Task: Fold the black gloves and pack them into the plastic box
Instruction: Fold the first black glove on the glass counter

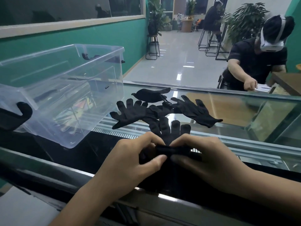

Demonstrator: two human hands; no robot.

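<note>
My left hand point(130, 162) and my right hand point(206, 160) both pinch the cuff end of a black glove point(171, 129) that lies on the glass counter, fingers pointing away from me. The cuff is rolled up between my thumbs and fingertips. Behind it lie more black gloves: one spread flat on the left point(128, 111), one on the right point(195, 110), and a crumpled one at the back point(151, 95). The clear plastic box point(97, 88) stands open to the left of the gloves, with black latches on its ends.
The glass counter point(244, 111) has a metal rail along its far edge. A person with a headset point(260, 51) leans over a table at the right. Stools and potted plants stand further back on the tiled floor.
</note>
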